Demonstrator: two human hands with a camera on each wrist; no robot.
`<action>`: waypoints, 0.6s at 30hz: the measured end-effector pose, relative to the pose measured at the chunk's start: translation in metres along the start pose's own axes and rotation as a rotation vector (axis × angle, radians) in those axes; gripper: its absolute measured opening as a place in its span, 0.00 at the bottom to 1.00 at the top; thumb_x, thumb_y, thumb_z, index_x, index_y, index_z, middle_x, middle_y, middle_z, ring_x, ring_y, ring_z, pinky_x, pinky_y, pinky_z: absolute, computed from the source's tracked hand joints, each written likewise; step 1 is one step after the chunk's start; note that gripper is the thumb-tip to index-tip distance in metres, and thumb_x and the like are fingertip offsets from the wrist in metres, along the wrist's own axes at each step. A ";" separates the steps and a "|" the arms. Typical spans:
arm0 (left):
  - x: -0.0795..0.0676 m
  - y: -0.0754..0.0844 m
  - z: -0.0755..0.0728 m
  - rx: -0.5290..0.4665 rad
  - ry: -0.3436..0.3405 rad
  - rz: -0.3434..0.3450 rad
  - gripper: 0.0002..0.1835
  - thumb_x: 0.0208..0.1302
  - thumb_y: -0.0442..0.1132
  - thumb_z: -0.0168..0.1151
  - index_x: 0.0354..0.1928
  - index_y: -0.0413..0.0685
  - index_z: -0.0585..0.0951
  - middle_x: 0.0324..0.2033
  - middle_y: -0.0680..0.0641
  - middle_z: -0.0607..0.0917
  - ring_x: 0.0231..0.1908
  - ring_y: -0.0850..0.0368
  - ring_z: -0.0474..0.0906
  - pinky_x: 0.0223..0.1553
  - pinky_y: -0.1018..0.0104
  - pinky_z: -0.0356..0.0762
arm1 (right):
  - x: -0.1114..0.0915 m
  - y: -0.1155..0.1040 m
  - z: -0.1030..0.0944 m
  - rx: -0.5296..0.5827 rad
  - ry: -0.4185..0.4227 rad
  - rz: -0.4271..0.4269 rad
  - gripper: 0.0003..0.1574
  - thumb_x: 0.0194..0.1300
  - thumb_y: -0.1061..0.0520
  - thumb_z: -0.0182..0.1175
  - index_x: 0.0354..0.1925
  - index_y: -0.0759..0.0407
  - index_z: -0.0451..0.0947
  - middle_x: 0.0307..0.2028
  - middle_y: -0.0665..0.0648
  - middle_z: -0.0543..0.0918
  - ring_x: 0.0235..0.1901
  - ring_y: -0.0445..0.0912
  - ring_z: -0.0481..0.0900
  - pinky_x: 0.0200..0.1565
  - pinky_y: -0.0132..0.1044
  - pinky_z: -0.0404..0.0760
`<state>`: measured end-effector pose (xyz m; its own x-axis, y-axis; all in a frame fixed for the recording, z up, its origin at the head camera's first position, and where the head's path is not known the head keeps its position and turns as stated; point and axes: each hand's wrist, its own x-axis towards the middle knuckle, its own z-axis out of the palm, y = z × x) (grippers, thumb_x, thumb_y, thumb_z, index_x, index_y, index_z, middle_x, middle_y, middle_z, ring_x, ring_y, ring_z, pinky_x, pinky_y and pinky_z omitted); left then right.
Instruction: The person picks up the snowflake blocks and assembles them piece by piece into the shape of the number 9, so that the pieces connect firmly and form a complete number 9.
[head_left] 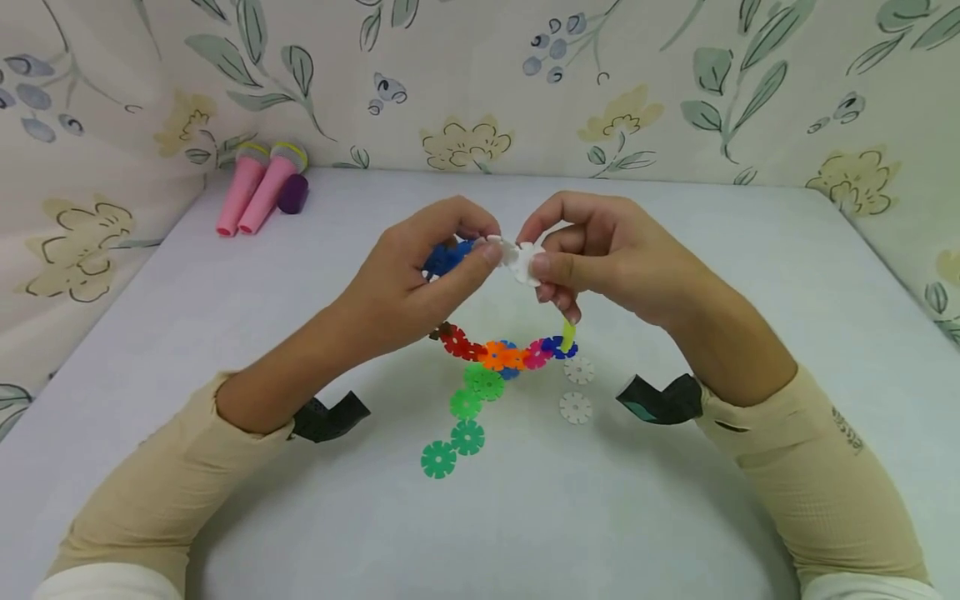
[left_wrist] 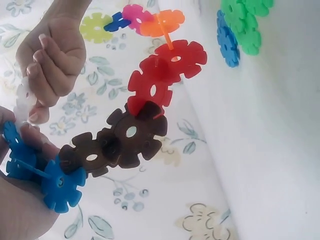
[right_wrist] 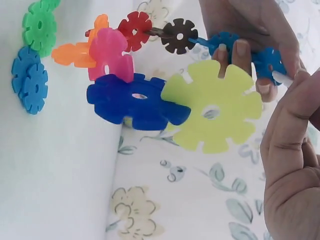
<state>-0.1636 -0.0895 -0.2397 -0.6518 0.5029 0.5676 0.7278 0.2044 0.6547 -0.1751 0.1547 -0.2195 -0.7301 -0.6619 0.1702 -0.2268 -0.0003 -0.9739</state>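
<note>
A looped chain of notched plastic discs hangs between both hands. My left hand (head_left: 408, 279) pinches its blue end with thumb and fingers, at the edge of a white notched disc (head_left: 522, 267). My right hand (head_left: 626, 258) grips that white disc from the other side, fingertips almost meeting the left ones. Beside the left palm are blue discs (left_wrist: 67, 192), then brown discs (left_wrist: 145, 142) and red discs (left_wrist: 190, 62). Orange discs (head_left: 487, 364), a pink disc (right_wrist: 110, 50), a dark blue disc (right_wrist: 112, 102) and a yellow disc (right_wrist: 227, 95) continue the chain below the right hand.
On the white table (head_left: 450, 533), loose green discs (head_left: 430, 463) trail toward the front. A loose blue disc (head_left: 511, 373) and two white discs (head_left: 576, 419) lie nearby. Two pink toy microphones (head_left: 246, 187) and a purple object (head_left: 293, 194) are at back left, before a floral cloth (head_left: 480, 83).
</note>
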 end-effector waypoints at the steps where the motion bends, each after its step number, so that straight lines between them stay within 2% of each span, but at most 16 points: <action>1: 0.000 0.000 0.001 0.010 0.002 0.011 0.07 0.73 0.39 0.56 0.48 0.46 0.79 0.38 0.53 0.78 0.35 0.57 0.74 0.32 0.60 0.76 | 0.000 0.000 0.001 0.018 0.002 -0.001 0.09 0.70 0.73 0.56 0.47 0.70 0.72 0.27 0.67 0.80 0.21 0.52 0.77 0.26 0.40 0.83; 7: -0.001 -0.001 0.010 0.062 0.008 0.110 0.04 0.75 0.35 0.53 0.44 0.44 0.76 0.30 0.53 0.72 0.31 0.60 0.69 0.28 0.64 0.71 | -0.001 -0.002 0.007 0.165 0.025 0.023 0.06 0.69 0.74 0.54 0.43 0.72 0.72 0.25 0.65 0.81 0.20 0.49 0.78 0.24 0.36 0.81; 10: 0.000 0.000 0.011 0.103 -0.024 0.118 0.03 0.76 0.36 0.52 0.43 0.44 0.75 0.27 0.53 0.69 0.27 0.61 0.66 0.26 0.65 0.68 | -0.001 -0.003 0.006 0.201 0.025 0.042 0.06 0.69 0.74 0.53 0.43 0.72 0.72 0.25 0.64 0.81 0.20 0.48 0.77 0.24 0.36 0.81; 12: 0.001 0.000 0.009 0.112 -0.077 0.084 0.04 0.77 0.37 0.50 0.44 0.44 0.73 0.25 0.53 0.69 0.25 0.61 0.66 0.25 0.64 0.68 | -0.002 -0.004 0.005 0.181 0.014 0.057 0.08 0.69 0.74 0.53 0.47 0.72 0.71 0.25 0.65 0.81 0.21 0.48 0.77 0.25 0.37 0.81; 15: 0.001 0.001 0.007 0.078 -0.169 -0.025 0.08 0.77 0.42 0.51 0.49 0.45 0.71 0.29 0.53 0.73 0.27 0.61 0.70 0.27 0.65 0.73 | -0.001 -0.004 0.001 0.084 0.001 0.086 0.14 0.70 0.72 0.55 0.53 0.70 0.67 0.26 0.67 0.81 0.21 0.50 0.76 0.25 0.38 0.80; 18: 0.001 0.003 0.004 0.073 -0.208 -0.130 0.17 0.72 0.47 0.59 0.57 0.49 0.72 0.37 0.52 0.77 0.33 0.58 0.74 0.30 0.63 0.79 | 0.000 -0.004 -0.001 -0.043 -0.012 0.107 0.18 0.71 0.68 0.58 0.56 0.67 0.66 0.28 0.69 0.81 0.21 0.53 0.75 0.23 0.38 0.78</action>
<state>-0.1613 -0.0852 -0.2393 -0.6886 0.6288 0.3612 0.6592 0.3353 0.6731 -0.1754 0.1557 -0.2156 -0.7440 -0.6652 0.0631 -0.1753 0.1032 -0.9791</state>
